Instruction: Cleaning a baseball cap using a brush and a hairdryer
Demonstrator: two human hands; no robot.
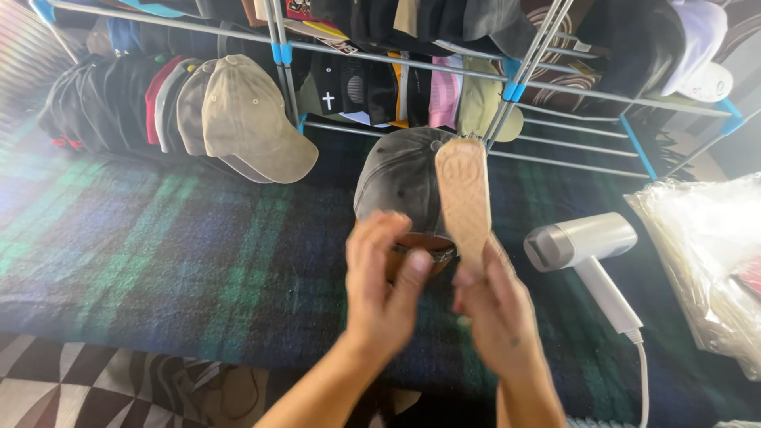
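Your right hand grips a tan insert standing upright, while your left hand holds the grey cap just left of it.

A home cap-selling or storage corner: rows of caps on a metal rack above a plaid blanket

Both hands raised, fingers curled, close together
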